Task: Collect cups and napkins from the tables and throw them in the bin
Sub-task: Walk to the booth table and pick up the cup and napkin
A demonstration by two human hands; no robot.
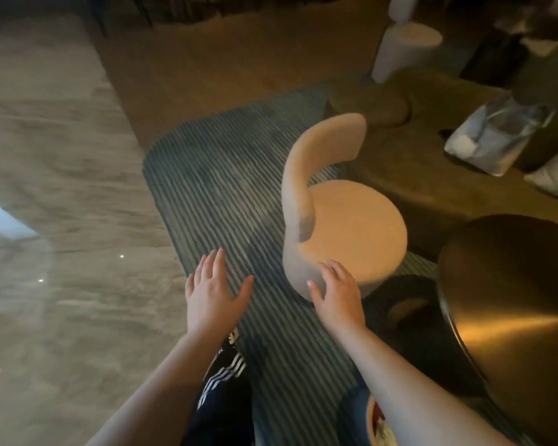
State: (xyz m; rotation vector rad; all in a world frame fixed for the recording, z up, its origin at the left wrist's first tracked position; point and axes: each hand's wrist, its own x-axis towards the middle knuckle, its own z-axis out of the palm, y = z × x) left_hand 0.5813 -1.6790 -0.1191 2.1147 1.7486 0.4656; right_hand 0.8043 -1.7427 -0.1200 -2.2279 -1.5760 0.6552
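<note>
No cup or napkin can be identified; a crumpled clear bag (496,133) lies on the olive table (432,175) at upper right, its long axis running from lower left to upper right. Your left hand (211,291) is spread, fingers apart, over the striped rug (226,175). Your right hand (337,289), open and empty, overlaps the round chair (351,230).

Both empty hands, left (210,292) and right (337,289), spread over striped rug (226,188) beside round chair (345,226)

A striped rug (226,188) runs down the centre; pale marble floor (45,156) at left; a round peach chair (351,226) right of centre; a brass table (512,284) lower right.
</note>
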